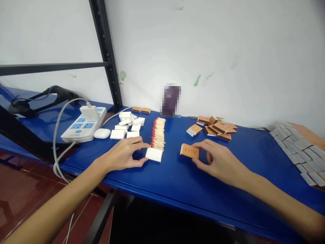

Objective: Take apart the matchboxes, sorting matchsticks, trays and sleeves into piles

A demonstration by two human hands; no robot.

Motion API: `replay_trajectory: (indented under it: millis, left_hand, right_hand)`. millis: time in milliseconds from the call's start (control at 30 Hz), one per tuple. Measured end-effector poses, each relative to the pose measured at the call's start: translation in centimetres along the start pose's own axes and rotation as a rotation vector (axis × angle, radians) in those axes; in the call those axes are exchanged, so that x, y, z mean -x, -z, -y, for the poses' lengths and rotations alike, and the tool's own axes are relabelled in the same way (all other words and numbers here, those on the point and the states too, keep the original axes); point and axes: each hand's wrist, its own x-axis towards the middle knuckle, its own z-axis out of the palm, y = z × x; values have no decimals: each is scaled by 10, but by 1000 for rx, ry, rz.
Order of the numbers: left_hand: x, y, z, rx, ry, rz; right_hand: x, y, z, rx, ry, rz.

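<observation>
Between thumb and fingers, my left hand (127, 153) pinches a white matchbox tray (153, 154) at the near end of a row of matches (159, 132) with red heads pointing left. My right hand (215, 159) grips an orange matchbox sleeve (189, 151) by its right end, a short way to the right of the tray. Several white trays (118, 134) lie loosely piled beyond my left hand. Farther back on the right sits a heap of orange matchbox sleeves (220, 128), some of them tilted on others.
On the left stand a power strip (78, 126) with a charger and cables, and a white rounded case (102, 133). Two matchboxes (141, 110) rest near the wall. Stacked boxes (299, 149) fill the right side. A black rack post (108, 57) rises at the back left of the blue table (177, 183).
</observation>
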Motion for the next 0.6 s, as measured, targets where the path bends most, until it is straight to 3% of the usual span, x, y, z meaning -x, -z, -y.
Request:
replay_trajectory:
  millis: [133,333,500,600]
  left_hand:
    - [0,1,-1,-2,2,-12]
    - [2,-1,1,29,-23,-42]
    - [2,-2,2,61,-20,-77]
    - [2,-2,3,99,-9,-110]
  right_hand:
    - [2,18,-57,224,-187,-194]
    - [-5,39,-118,395,-466,-222]
    - [-13,38,-136,304,-476,-156]
    - [-13,37,-127,231,-429,-239]
